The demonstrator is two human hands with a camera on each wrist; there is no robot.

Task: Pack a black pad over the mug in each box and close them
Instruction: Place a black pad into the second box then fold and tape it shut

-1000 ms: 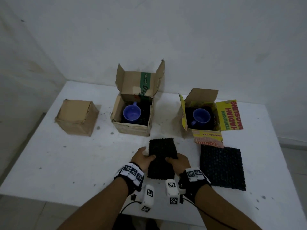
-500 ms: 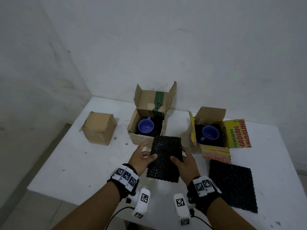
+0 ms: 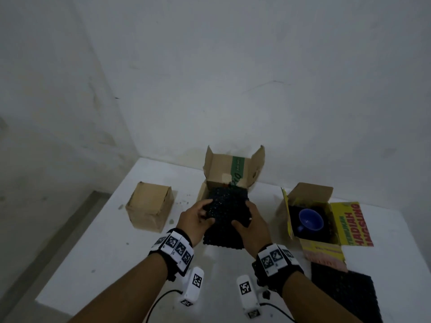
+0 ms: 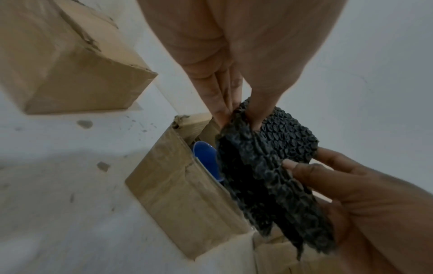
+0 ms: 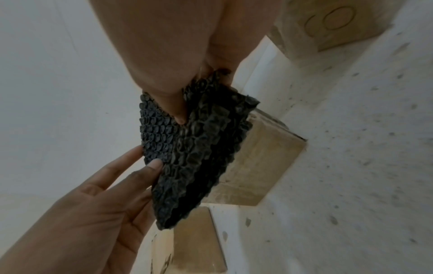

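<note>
Both hands hold a black bubbled pad by its sides, tilted over the open middle cardboard box. My left hand pinches its left edge and my right hand its right edge. In the head view the pad hides that box's mug; the left wrist view shows the blue mug inside the box just below the pad. The right box stands open with a blue mug in it. A second black pad lies flat on the table at near right.
A closed cardboard box stands left of the middle box. The white table sits in a wall corner, with its left and near edges close by. The right box's yellow printed flaps lie spread on the table.
Both hands have lifted the black pad off the table and carried it away from me, over the middle box, where it now hides the mug in the head view.
</note>
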